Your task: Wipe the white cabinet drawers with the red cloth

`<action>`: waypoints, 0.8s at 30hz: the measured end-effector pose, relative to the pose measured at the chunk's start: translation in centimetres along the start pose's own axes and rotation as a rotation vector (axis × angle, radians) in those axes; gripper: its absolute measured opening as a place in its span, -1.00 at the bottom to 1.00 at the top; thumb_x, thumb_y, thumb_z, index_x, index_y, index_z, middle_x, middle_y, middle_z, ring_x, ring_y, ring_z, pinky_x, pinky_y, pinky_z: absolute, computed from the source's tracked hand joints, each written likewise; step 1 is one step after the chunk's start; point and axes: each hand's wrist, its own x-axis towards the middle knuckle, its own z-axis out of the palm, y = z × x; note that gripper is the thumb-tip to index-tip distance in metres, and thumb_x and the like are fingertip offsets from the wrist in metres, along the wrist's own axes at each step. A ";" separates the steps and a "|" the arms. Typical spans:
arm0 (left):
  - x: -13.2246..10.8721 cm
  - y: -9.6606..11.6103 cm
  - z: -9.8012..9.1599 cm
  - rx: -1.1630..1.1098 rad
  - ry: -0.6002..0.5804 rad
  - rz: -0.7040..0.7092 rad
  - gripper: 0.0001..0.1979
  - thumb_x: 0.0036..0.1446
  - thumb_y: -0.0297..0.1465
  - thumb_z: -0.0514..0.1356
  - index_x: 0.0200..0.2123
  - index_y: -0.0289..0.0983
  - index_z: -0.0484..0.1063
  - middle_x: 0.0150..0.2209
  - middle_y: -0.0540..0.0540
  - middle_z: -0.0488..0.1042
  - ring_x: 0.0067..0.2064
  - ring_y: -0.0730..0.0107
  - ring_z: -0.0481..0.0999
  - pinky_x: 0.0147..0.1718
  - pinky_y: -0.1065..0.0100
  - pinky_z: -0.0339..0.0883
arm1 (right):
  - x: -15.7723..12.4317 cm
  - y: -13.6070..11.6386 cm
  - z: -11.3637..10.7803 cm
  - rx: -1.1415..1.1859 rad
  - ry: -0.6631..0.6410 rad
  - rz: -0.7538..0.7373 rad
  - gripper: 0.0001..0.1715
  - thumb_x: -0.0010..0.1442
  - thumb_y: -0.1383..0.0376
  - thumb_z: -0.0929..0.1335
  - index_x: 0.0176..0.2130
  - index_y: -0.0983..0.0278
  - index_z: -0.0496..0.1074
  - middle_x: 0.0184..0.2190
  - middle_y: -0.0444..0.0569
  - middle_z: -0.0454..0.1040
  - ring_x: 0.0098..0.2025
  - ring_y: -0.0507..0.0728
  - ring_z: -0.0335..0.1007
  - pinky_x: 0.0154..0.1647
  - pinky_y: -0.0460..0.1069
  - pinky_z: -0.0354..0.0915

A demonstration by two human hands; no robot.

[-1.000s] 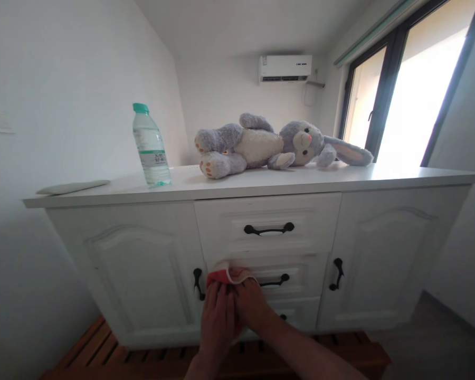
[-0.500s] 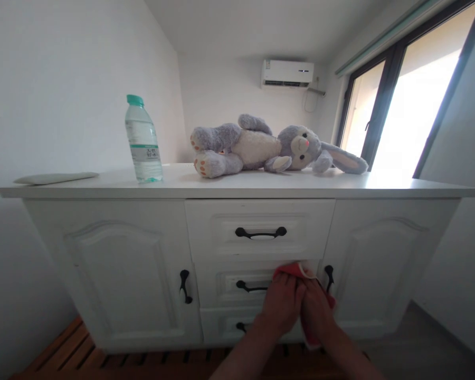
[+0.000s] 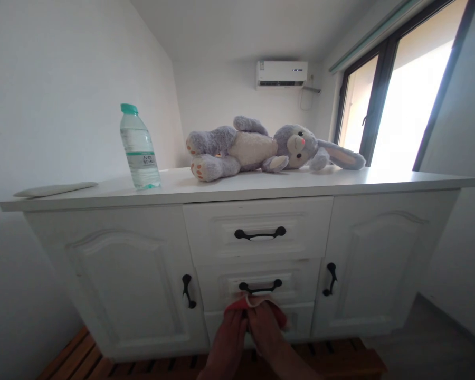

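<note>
We press our left hand (image 3: pixel 230 338) and right hand (image 3: pixel 266 330), fingers flat together, on the red cloth (image 3: pixel 250 304) against the white lowest drawer front (image 3: pixel 296 320) at six o'clock, keeping it spread.

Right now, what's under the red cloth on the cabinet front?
Both hands, left hand and right hand, press the red cloth against the lowest drawer front, just below the middle drawer's handle. The lowest drawer's own handle cannot be seen; cloth and hands cover that spot.

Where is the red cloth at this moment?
In the head view, the red cloth is low in the centre, pressed by both hands against the cabinet's lowest drawer, just under the middle drawer's black handle.
</note>
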 end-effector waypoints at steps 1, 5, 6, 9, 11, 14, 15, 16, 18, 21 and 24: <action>-0.4 -1.3 -1.1 0.007 0.015 -0.005 -0.56 0.33 -0.43 -0.10 0.14 -0.28 0.44 0.16 -0.23 0.55 0.21 0.14 0.51 0.18 0.04 0.48 | 1.2 -1.5 0.5 0.013 -0.005 -0.005 -0.48 0.17 0.49 0.33 0.13 0.40 0.44 0.07 0.19 0.53 0.06 0.30 0.48 0.12 0.14 0.40; -0.6 -3.0 -4.9 0.016 0.079 0.006 -0.55 0.34 -0.41 -0.11 0.17 -0.32 0.40 0.16 -0.28 0.55 0.19 0.17 0.52 0.17 0.06 0.48 | 5.2 -5.3 -0.2 0.047 0.054 0.016 -0.57 0.21 0.49 0.34 0.07 0.41 0.48 0.04 0.17 0.55 0.07 0.28 0.46 0.16 0.12 0.37; -0.2 -2.7 -5.5 0.007 0.117 -0.010 -0.55 0.35 -0.39 -0.11 0.16 -0.34 0.39 0.15 -0.30 0.55 0.18 0.16 0.53 0.16 0.05 0.48 | 5.9 -5.5 -1.1 0.059 0.092 0.020 -0.58 0.22 0.48 0.33 0.08 0.40 0.47 0.06 0.16 0.54 0.09 0.28 0.44 0.17 0.13 0.35; 1.5 -0.4 -6.1 -0.070 0.233 -0.085 -0.54 0.37 -0.35 -0.14 0.16 -0.36 0.38 0.12 -0.36 0.55 0.16 0.15 0.54 0.14 0.00 0.49 | 7.1 -4.5 -5.2 0.081 0.145 0.004 -0.60 0.25 0.43 0.34 0.08 0.36 0.47 0.06 0.15 0.52 0.12 0.29 0.39 0.23 0.17 0.28; 2.8 1.8 -5.9 -0.134 0.227 -0.076 -0.52 0.38 -0.33 -0.16 0.18 -0.37 0.36 0.16 -0.38 0.52 0.19 0.14 0.51 0.15 -0.02 0.47 | 7.0 -2.7 -8.1 0.075 0.095 0.020 -0.68 0.25 0.44 0.34 -0.01 0.31 0.52 -0.03 0.11 0.56 0.03 0.27 0.43 0.20 0.17 0.30; 4.5 5.1 -5.6 -0.185 0.103 0.009 -0.49 0.38 -0.27 -0.12 0.23 -0.39 0.31 0.21 -0.38 0.47 0.24 0.12 0.46 0.22 -0.03 0.41 | 6.0 0.6 -11.4 0.052 -0.012 0.080 -0.67 0.23 0.49 0.32 -0.07 0.26 0.55 -0.09 0.08 0.59 0.00 0.25 0.44 0.15 0.13 0.33; 5.1 6.1 -5.8 -0.192 0.067 0.035 -0.49 0.37 -0.25 -0.11 0.24 -0.37 0.30 0.22 -0.36 0.47 0.24 0.12 0.45 0.23 -0.02 0.39 | 5.7 1.5 -12.2 0.050 -0.041 0.098 -0.65 0.22 0.50 0.31 -0.06 0.26 0.55 -0.07 0.08 0.59 0.02 0.24 0.44 0.14 0.11 0.34; 5.6 6.9 -6.1 -0.196 0.044 0.056 -0.49 0.37 -0.23 -0.09 0.24 -0.35 0.31 0.21 -0.33 0.49 0.24 0.13 0.46 0.24 -0.02 0.38 | 5.6 2.2 -12.9 0.053 -0.064 0.110 -0.62 0.22 0.50 0.29 -0.04 0.27 0.55 -0.06 0.09 0.59 0.03 0.24 0.44 0.13 0.10 0.34; 6.3 7.7 -6.9 -0.190 0.031 0.082 -0.52 0.37 -0.23 -0.07 0.19 -0.34 0.36 0.17 -0.28 0.53 0.20 0.13 0.49 0.23 -0.01 0.38 | 5.9 2.8 -13.8 0.090 -0.109 0.143 -0.62 0.23 0.49 0.25 -0.08 0.27 0.57 -0.09 0.08 0.61 0.00 0.23 0.47 0.08 0.07 0.37; 6.5 7.3 -7.9 -0.163 0.073 0.059 -0.56 0.37 -0.25 -0.07 0.11 -0.33 0.43 0.08 -0.26 0.59 0.12 0.13 0.55 0.17 -0.01 0.44 | 7.4 1.6 -14.2 0.191 -0.187 0.226 -0.65 0.24 0.46 0.24 -0.21 0.25 0.60 -0.17 0.04 0.63 -0.09 0.20 0.52 -0.02 0.03 0.40; 6.3 6.3 -7.7 -0.159 0.160 -0.004 -0.58 0.37 -0.27 -0.08 0.10 -0.30 0.42 0.05 -0.26 0.61 0.08 0.15 0.58 0.11 -0.01 0.49 | 8.9 -0.1 -14.1 0.261 -0.228 0.298 -0.66 0.27 0.43 0.23 -0.24 0.26 0.60 -0.17 0.03 0.64 -0.13 0.17 0.54 -0.05 0.01 0.39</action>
